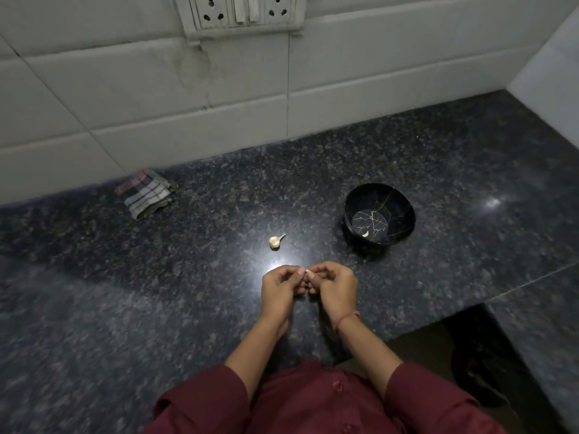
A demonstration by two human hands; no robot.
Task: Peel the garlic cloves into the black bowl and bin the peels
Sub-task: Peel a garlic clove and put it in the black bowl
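The left hand (pixel 282 288) and right hand (pixel 334 286) met above the counter (pixel 156 277), fingers curled, both sets of fingertips pinching a small garlic clove (pixel 308 272) that was mostly hidden between them. Beyond the fingers, slightly left, lay a stemmed garlic piece (pixel 275 241). Farther off to their right stood the black bowl (pixel 399 211), one peeled clove (pixel 365 234) inside.

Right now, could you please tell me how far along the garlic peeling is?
Done: one peeled clove lies in the black bowl. In hand: the left hand and right hand pinch a small pale piece, likely another clove. Left: the partial garlic bulb lies unpeeled on the counter, and no bin is in view.
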